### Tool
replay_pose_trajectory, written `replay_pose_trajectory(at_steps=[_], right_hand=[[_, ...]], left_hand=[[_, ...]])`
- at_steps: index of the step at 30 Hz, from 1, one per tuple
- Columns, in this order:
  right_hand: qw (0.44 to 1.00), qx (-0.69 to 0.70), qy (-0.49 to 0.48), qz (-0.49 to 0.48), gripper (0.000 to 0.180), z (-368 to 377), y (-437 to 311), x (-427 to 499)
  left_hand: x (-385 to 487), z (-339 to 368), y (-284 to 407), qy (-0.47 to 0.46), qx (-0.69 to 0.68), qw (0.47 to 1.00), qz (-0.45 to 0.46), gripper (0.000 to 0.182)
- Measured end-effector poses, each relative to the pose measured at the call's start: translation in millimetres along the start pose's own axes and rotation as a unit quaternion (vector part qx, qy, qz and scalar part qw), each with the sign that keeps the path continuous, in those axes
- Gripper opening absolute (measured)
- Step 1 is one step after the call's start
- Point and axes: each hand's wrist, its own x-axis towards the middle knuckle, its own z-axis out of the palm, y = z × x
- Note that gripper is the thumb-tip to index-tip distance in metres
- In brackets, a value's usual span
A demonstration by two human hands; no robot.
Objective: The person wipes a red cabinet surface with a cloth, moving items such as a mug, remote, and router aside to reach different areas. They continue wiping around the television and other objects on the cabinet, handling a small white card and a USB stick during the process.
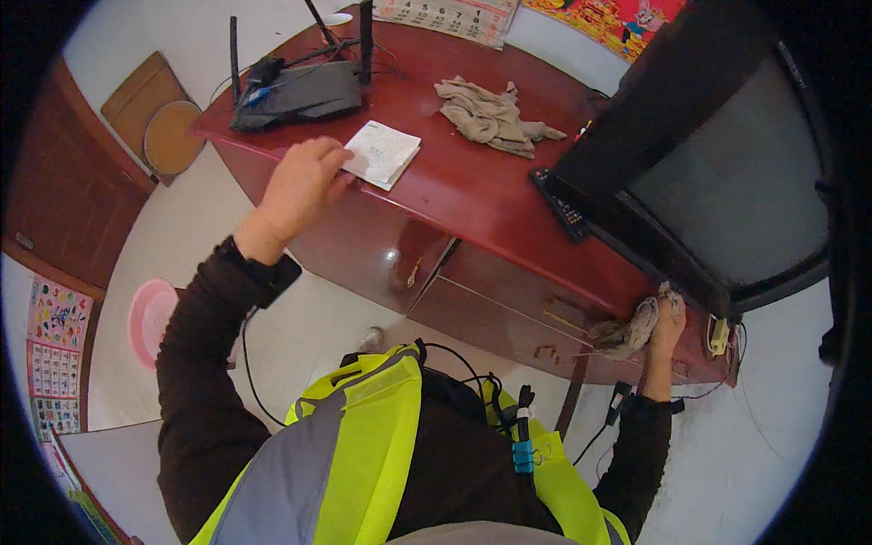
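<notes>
My left hand (pixel 300 187) is at the front edge of a red wooden cabinet top (pixel 470 197). Its fingertips meet the left edge of a white booklet or paper pad (pixel 383 153); whether they grip it I cannot tell. A grey-brown cloth (pixel 637 330) is bunched in my right hand (pixel 667 330), by the cabinet's right front edge. Just above that hand is the lower corner of a black television (pixel 742 177). A second crumpled beige cloth (pixel 484 116) lies farther back on the top. Beside the television rests a black remote control (pixel 560 204).
A black router (pixel 300 92) with upright antennas and cables stands at the back left. Along the cabinet front are doors and drawers with metal handles (pixel 414 271). A pink basin (pixel 153 323) sits at the left. Dark cables (pixel 251 368) hang about my arms and vest.
</notes>
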Motion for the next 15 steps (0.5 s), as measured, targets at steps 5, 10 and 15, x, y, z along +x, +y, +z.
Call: replay_pose_trajectory(at_steps=[5, 10, 15], right_hand=[[0.998, -0.028, -0.057, -0.028, 0.014, 40, -86, -46], [0.984, -0.099, -0.094, -0.114, 0.017, 159, -182, -66], [0.958, -0.072, -0.187, -0.208, 0.02, 315, -242, -74]], left_hand=[[-33, 9, -1, 0.03, 0.011, 0.999, 0.042, 0.047], [-47, -2, -31, 0.034, 0.012, 0.997, 0.067, 0.052], [-49, -16, -69, -0.004, -0.007, 0.995, 0.102, 0.054]])
